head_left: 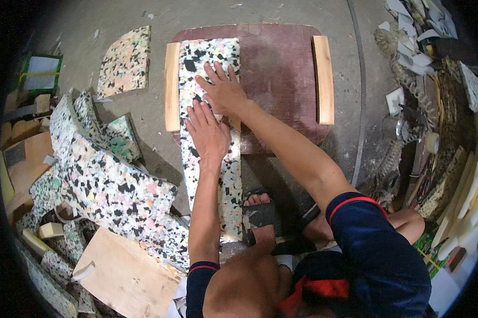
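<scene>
A long strip of speckled foam [229,185], white with black, pink and yellow flecks, lies lengthwise over the left part of a dark red board [281,69]. Its near end reaches past the board toward my feet. My left hand [208,132] rests flat on the strip, fingers stretched out. Just beyond it, my right hand [222,91] presses on the same strip with spread fingers. Pale wooden bars run along the board's two sides; the left bar [172,87] borders the foam, and the right bar [323,79] stands apart from it.
Left of the board lie a curved foam piece [126,61] and a heap of foam offcuts [117,175] around a bent plywood sheet [127,270]. On the right are a coiled hose [390,159], scraps and pale strips [456,185]. My sandalled foot [258,212] is close to the strip.
</scene>
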Action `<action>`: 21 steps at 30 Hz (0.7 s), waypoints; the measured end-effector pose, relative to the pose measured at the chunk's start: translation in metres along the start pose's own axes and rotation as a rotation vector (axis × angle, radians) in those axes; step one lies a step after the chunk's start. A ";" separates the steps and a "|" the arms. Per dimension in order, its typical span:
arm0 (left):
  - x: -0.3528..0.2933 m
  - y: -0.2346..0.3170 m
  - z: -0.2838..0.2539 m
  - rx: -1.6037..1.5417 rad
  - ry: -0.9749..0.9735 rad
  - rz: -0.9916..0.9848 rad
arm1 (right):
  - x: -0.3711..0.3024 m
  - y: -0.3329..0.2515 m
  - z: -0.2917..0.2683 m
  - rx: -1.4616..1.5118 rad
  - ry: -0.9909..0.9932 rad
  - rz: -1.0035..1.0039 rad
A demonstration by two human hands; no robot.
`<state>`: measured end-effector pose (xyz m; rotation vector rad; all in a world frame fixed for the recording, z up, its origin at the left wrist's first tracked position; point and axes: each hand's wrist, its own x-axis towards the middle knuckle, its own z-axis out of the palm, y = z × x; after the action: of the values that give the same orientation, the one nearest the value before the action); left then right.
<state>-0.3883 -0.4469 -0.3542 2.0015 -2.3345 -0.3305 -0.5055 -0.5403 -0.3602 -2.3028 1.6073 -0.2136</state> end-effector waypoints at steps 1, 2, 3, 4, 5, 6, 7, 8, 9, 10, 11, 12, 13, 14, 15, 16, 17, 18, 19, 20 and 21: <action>0.001 0.000 0.000 0.024 -0.006 -0.018 | 0.002 0.002 -0.003 0.024 0.040 -0.009; 0.002 0.000 0.000 0.024 -0.018 -0.027 | 0.003 0.004 -0.006 0.042 0.009 -0.006; 0.003 -0.002 0.002 -0.111 -0.001 -0.003 | 0.001 0.004 -0.008 0.073 -0.025 -0.015; 0.006 -0.003 0.004 -0.214 -0.036 -0.026 | -0.001 0.003 -0.009 0.095 -0.021 0.007; 0.006 -0.007 0.005 -0.327 0.022 -0.041 | -0.007 0.000 -0.010 0.252 -0.067 0.052; 0.005 -0.010 0.004 -0.379 -0.019 -0.061 | -0.014 -0.004 -0.011 0.456 -0.030 0.056; 0.003 -0.013 0.002 -0.433 0.093 -0.021 | -0.022 -0.012 -0.009 0.192 -0.088 -0.024; 0.001 -0.014 0.000 -0.253 0.095 -0.011 | -0.029 -0.018 -0.008 0.146 -0.118 0.000; -0.001 -0.017 -0.003 -0.066 0.074 0.038 | -0.033 -0.022 -0.006 0.169 -0.044 0.005; -0.006 -0.023 -0.009 -0.161 0.173 0.052 | -0.035 -0.023 -0.004 0.126 -0.112 0.067; -0.010 -0.028 -0.017 -0.268 0.189 0.081 | -0.033 -0.022 -0.003 0.206 -0.052 0.047; -0.017 -0.034 -0.026 -0.391 0.135 0.104 | -0.033 -0.020 -0.002 0.263 -0.077 0.057; -0.031 -0.043 -0.038 -0.425 0.335 0.093 | -0.033 -0.016 -0.001 0.328 -0.055 0.080; -0.050 -0.058 -0.053 -0.455 0.491 0.089 | -0.033 -0.014 0.001 0.268 -0.050 0.058; -0.068 -0.075 -0.068 -0.365 0.557 -0.068 | -0.033 -0.010 0.004 0.206 -0.060 0.012; -0.089 -0.097 -0.083 -0.272 0.657 -0.213 | -0.035 -0.008 0.006 0.142 -0.049 -0.011; -0.108 -0.123 -0.098 -0.100 0.623 -0.435 | -0.036 -0.006 0.010 0.072 -0.077 -0.029; -0.126 -0.149 -0.109 0.142 0.829 -0.508 | -0.038 -0.006 0.014 0.014 -0.063 -0.055; -0.141 -0.177 -0.118 0.275 0.846 -0.681 | -0.039 -0.005 0.018 0.024 0.003 -0.071; -0.156 -0.199 -0.124 0.365 0.761 -0.899 | -0.040 -0.006 0.021 0.017 -0.007 -0.061; -0.169 -0.218 -0.127 0.194 0.755 -0.986 | -0.039 -0.006 0.024 0.015 0.025 -0.068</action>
<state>-0.1269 -0.3283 -0.2555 2.5774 -0.8862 0.5629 -0.5068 -0.4973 -0.3781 -2.3545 1.5358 -0.2709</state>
